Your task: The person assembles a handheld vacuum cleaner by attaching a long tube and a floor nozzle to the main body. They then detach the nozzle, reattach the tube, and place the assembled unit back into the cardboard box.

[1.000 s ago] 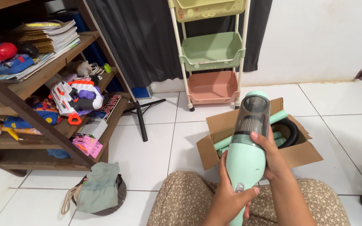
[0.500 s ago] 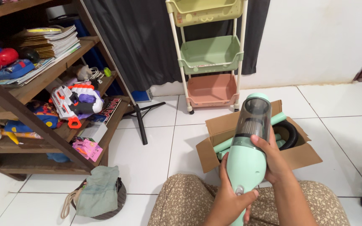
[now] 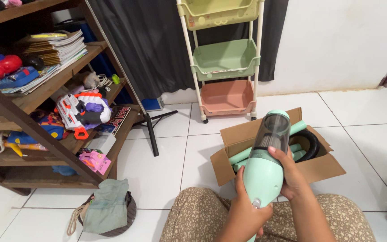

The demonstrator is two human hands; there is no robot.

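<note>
Mint handheld vacuum [image 3: 265, 170] clasped by left hand [image 3: 243, 213] and right hand [image 3: 292, 177] above white tiled floor [image 3: 162, 166].

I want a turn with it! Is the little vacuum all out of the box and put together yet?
Partly. The mint-green vacuum is already out of the open cardboard box, held by the left hand low on its body and the right hand near the dark dust cup. No attachment is on its front end. The green tubes and black hose are in the box.
</note>
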